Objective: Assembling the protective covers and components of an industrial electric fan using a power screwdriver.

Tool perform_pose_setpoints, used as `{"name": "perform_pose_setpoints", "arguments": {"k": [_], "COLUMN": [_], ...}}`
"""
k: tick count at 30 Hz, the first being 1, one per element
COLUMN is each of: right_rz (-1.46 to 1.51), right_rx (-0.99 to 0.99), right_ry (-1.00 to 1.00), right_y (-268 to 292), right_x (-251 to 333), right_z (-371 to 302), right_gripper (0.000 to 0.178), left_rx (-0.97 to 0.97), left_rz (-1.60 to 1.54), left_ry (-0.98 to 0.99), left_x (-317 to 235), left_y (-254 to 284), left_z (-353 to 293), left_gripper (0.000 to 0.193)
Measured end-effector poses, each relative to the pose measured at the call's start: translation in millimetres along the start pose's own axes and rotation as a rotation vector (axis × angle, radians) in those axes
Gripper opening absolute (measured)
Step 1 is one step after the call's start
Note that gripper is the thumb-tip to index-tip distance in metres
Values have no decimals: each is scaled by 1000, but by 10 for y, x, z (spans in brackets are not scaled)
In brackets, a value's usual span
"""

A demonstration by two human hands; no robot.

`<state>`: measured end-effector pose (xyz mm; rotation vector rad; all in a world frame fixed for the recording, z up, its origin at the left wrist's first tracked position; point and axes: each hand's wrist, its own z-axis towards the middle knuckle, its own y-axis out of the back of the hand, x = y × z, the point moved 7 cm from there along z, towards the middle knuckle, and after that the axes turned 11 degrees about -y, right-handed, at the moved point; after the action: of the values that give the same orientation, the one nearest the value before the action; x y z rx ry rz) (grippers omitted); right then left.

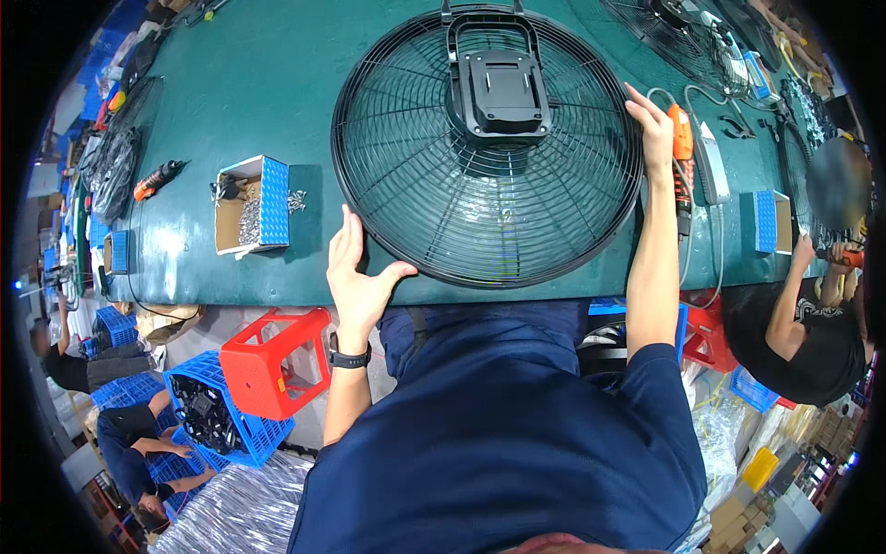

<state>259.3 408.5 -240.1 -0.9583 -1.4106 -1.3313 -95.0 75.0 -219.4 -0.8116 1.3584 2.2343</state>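
Observation:
A round black fan with a wire guard (503, 217) lies on the green table in front of me, its black motor housing (506, 88) and bracket facing up. My left hand (357, 282) rests against the guard's lower left rim, fingers stretched and thumb spread apart along the edge. On the opposite side, my right hand (653, 134) has its fingers curled over the right rim; its thumb is hidden. An orange electric screwdriver (681, 138) with a coiled cord lies just beyond my right hand.
Left on the table (305, 272) sits an open blue box (275, 205) of screws, some spilled beside it, and another orange-and-black power tool (159, 180). Rightward are a white power strip (711, 164) and a small box (772, 222). A red stool (277, 365) stands below; co-workers are both sides.

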Motion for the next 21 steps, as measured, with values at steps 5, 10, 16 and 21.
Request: {"name": "perform_pose_setpoints", "arguments": {"k": [5, 10, 16, 21], "right_rz": [-15, 39, 79, 117], "right_rx": [22, 41, 96, 100], "right_ry": [-44, 8, -8, -28], "right_y": [36, -11, -54, -62], "right_x": [-62, -34, 7, 43], "right_z": [-8, -7, -18, -46], "right_gripper": [45, 44, 44, 44], "left_rx": [10, -23, -7, 0], "left_rz": [50, -43, -52, -41], "left_ry": [-31, -27, -56, -44], "left_x": [0, 61, 77, 93], "left_y": [3, 43, 47, 58], "left_z": [18, 43, 41, 43], "left_gripper": [104, 110, 108, 107]}}
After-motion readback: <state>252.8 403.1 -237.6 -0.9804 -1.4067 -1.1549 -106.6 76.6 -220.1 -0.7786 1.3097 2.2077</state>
